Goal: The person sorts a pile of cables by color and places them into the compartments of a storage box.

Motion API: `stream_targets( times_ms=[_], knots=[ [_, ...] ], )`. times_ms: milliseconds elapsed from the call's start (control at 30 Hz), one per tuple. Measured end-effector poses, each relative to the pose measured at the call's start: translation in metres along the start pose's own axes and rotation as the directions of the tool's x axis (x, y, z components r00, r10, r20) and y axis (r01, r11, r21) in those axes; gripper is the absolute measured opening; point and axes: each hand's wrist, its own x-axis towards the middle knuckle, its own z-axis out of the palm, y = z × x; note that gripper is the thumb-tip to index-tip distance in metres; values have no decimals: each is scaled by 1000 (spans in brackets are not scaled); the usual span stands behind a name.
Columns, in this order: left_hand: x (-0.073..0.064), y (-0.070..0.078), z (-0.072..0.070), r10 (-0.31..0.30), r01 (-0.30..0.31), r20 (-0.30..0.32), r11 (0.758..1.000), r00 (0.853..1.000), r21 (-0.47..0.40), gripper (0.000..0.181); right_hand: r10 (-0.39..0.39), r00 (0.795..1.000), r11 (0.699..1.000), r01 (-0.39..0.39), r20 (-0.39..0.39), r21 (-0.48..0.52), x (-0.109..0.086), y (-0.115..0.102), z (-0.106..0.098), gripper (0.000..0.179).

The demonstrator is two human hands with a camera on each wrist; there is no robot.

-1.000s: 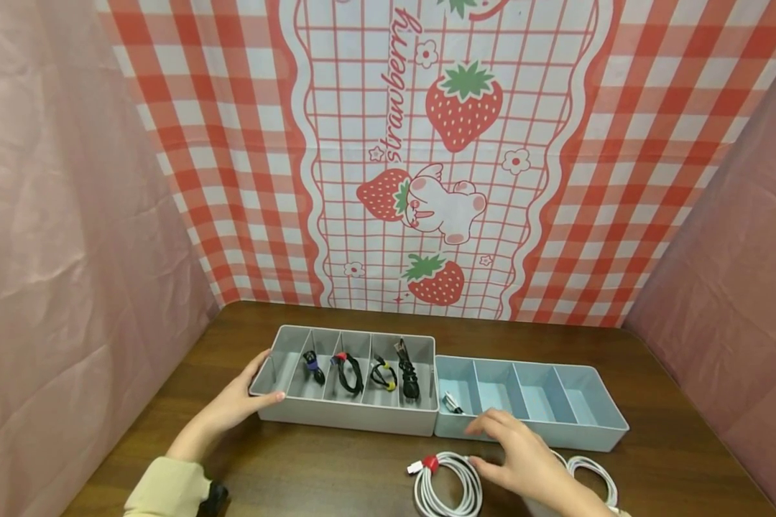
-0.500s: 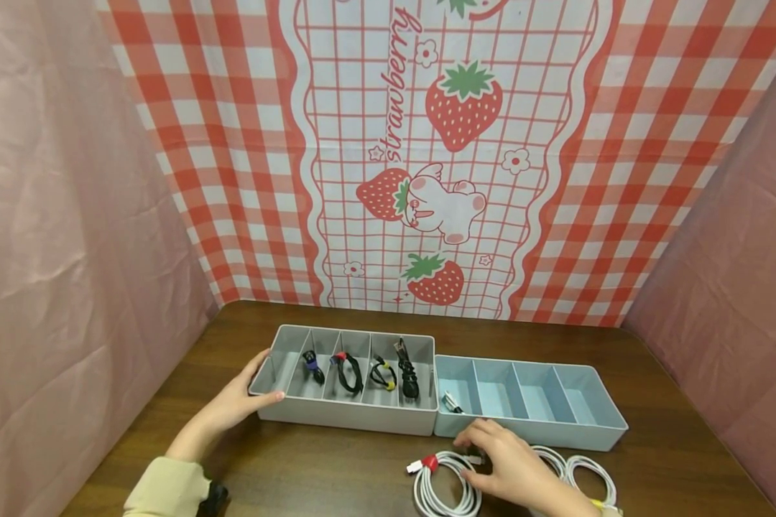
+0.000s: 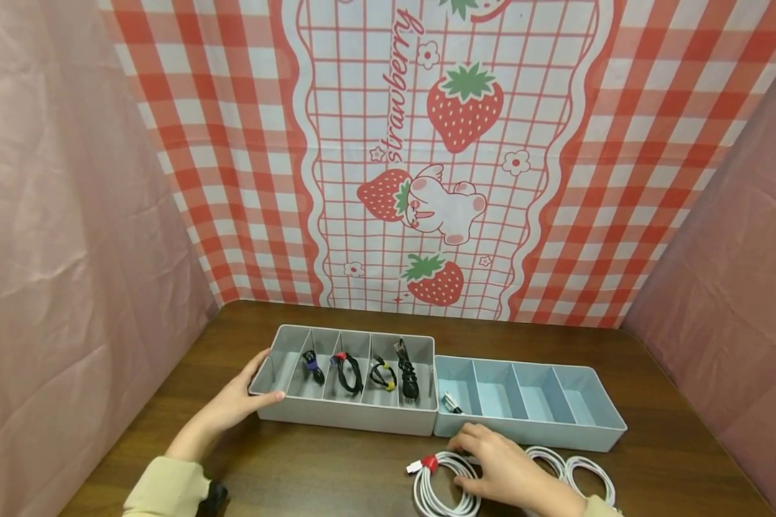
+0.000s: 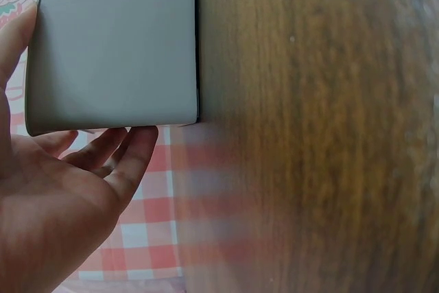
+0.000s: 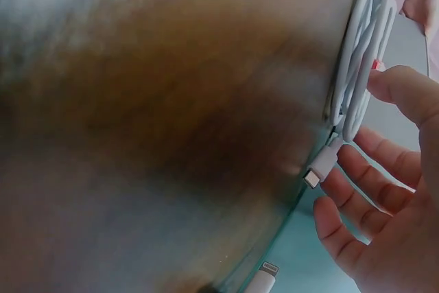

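Observation:
A grey divided box stands on the table, several black bundled cables in its compartments. My left hand holds its left end, thumb on the front rim and fingers against the end wall. My right hand is at a coiled white cable with a red tie. In the right wrist view the thumb overlaps the coil's edge, and relaxed fingers lie behind it near the connector; whether they touch it I cannot tell.
Right of the grey box stands a light-blue divided box, with a small white-ended cable in its left compartment. More white cable coils lie beyond my right hand, partly hidden. A checked cloth hangs behind the table.
My right hand has moved left onto the red-tied coil, uncovering more of the white coils on the right. The left hand and both boxes have stayed put.

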Motion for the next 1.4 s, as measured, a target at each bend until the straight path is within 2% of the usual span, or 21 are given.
stream_targets(
  times_ms=[167, 367, 633, 833, 1067, 1400],
  knots=[
    [1, 1, 0, 2, -2, 5, 1000, 1000, -3, 92, -10, 1000, 1000, 10, 15, -26, 1, 0, 1, 34],
    [1, 1, 1, 2, -2, 5, 1000, 1000, -8, 91, -28, 1000, 999, 29, 6, -24, 4, -1, 2, 24],
    [0, -1, 0, -10, 10, 4, 1000, 1000, -16, 91, 12, 999, 1000, -11, 33, -20, 7, -3, 0, 22],
    [1, -2, 0, -6, 6, 3, 1000, 1000, 0, 91, -14, 999, 999, 12, -32, -45, 8, -4, -2, 25],
    [0, 0, 0, 6, -6, -4, 1000, 1000, -4, 91, -75, 989, 993, 62, -127, -105, 10, -4, -6, 27],
    [-1, 1, 1, 14, -14, -9, 1000, 1000, -6, 91, -60, 990, 995, 49, -126, -89, 11, -8, -19, 29]
  ],
)
